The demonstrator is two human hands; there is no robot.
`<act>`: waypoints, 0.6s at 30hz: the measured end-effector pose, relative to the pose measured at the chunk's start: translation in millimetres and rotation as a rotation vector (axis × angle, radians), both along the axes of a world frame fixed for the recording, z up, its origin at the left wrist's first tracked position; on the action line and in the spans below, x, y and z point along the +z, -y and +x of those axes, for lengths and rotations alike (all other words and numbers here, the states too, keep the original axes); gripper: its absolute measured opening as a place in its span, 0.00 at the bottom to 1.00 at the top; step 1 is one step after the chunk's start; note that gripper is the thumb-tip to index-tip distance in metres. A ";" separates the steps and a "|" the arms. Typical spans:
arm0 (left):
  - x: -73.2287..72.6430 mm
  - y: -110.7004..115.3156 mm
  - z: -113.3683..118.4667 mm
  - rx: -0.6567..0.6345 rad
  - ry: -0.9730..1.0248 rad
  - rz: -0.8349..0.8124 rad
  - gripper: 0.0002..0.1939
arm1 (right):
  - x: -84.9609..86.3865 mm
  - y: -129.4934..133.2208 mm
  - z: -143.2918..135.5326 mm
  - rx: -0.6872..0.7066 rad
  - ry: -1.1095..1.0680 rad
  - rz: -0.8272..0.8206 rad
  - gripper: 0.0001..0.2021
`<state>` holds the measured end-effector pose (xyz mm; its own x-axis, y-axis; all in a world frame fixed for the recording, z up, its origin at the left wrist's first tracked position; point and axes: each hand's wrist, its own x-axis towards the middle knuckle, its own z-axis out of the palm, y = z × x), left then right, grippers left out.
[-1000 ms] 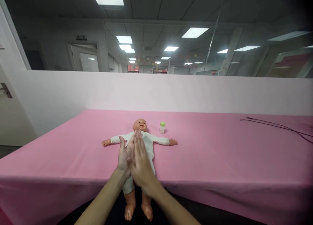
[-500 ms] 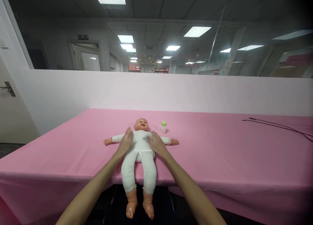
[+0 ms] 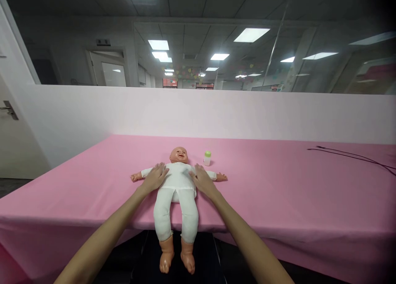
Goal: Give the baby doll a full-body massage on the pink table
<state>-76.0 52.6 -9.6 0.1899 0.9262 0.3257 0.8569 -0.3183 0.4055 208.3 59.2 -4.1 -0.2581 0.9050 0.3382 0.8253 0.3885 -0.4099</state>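
Observation:
A baby doll [image 3: 178,177] in a white cloth suit lies on its back on the pink tablecloth [image 3: 262,185], arms spread out to the sides. Its legs hang over the table's front edge. My left hand [image 3: 156,176] rests with fingers stretched on the doll's chest side and upper arm, at the left of the picture. On the other side, my right hand [image 3: 202,179] lies with its fingers apart against the chest and the other arm. A small bottle [image 3: 207,158] with a green cap stands upright beyond my right hand, beside the doll's head.
Thin black cables [image 3: 352,155] lie across the right part of the table. Behind the table runs a white wall [image 3: 216,113] with a glass window above it. A door [image 3: 18,144] with a metal handle is at the far left. Below the front edge is a dark seat [image 3: 177,271].
My left hand has turned flatter and shifted outward onto the doll's upper arm. My right hand has moved slightly outward. The doll and bottle stay in place; the view tilts slightly.

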 end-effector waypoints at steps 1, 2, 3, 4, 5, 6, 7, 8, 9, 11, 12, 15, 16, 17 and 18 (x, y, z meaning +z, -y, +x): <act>0.4 -1.4 5.6 -0.036 0.029 -0.044 0.39 | 0.7 0.6 -6.4 0.065 -0.019 -0.016 0.38; -0.2 -2.5 9.3 -0.057 0.039 -0.087 0.40 | 0.6 1.5 -11.0 0.102 -0.028 -0.024 0.36; -1.8 -3.2 10.5 -0.063 0.029 -0.118 0.41 | 0.0 2.4 -13.2 0.103 -0.022 -0.022 0.34; -4.0 -3.5 8.7 -0.057 0.001 -0.133 0.40 | -1.0 3.4 -12.6 0.072 0.000 -0.013 0.32; -6.6 -3.3 4.0 -0.040 -0.043 -0.132 0.39 | -2.0 4.2 -9.2 0.025 0.038 0.000 0.29; -9.1 -2.8 -3.5 -0.018 -0.099 -0.119 0.37 | -2.8 4.7 -3.2 -0.023 0.089 0.016 0.26; -11.4 -1.9 -13.2 0.012 -0.157 -0.096 0.34 | -3.0 5.1 4.8 -0.059 0.144 0.035 0.24; -12.9 -0.9 -24.6 0.058 -0.207 -0.067 0.32 | -2.5 5.2 14.4 -0.088 0.192 0.054 0.23; -13.6 0.4 -37.2 0.118 -0.242 -0.038 0.31 | -1.3 5.2 24.9 -0.123 0.224 0.069 0.22; -12.3 3.1 -63.1 0.253 -0.262 -0.021 0.29 | 3.1 4.5 47.2 -0.253 0.235 0.078 0.22; -10.7 4.5 -75.4 0.304 -0.245 -0.040 0.28 | 5.7 4.0 58.1 -0.354 0.227 0.070 0.23; -5.3 9.0 -103.4 0.311 -0.111 -0.160 0.26 | 10.3 2.1 86.4 -0.596 0.197 -0.051 0.28; -4.1 10.3 -108.6 0.292 -0.055 -0.181 0.25 | 9.9 1.4 93.4 -0.612 0.170 -0.112 0.29; -3.4 11.3 -111.6 0.283 -0.002 -0.179 0.25 | 8.3 0.6 98.6 -0.602 0.123 -0.167 0.30; -3.0 11.8 -112.4 0.289 0.054 -0.151 0.23 | 5.8 -0.3 101.8 -0.578 0.053 -0.206 0.30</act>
<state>-188.4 40.8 -12.6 -0.1011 0.9779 0.1832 0.8792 0.0016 0.4765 310.1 59.5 1.8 0.2817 0.9489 0.1421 0.9001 -0.2101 -0.3816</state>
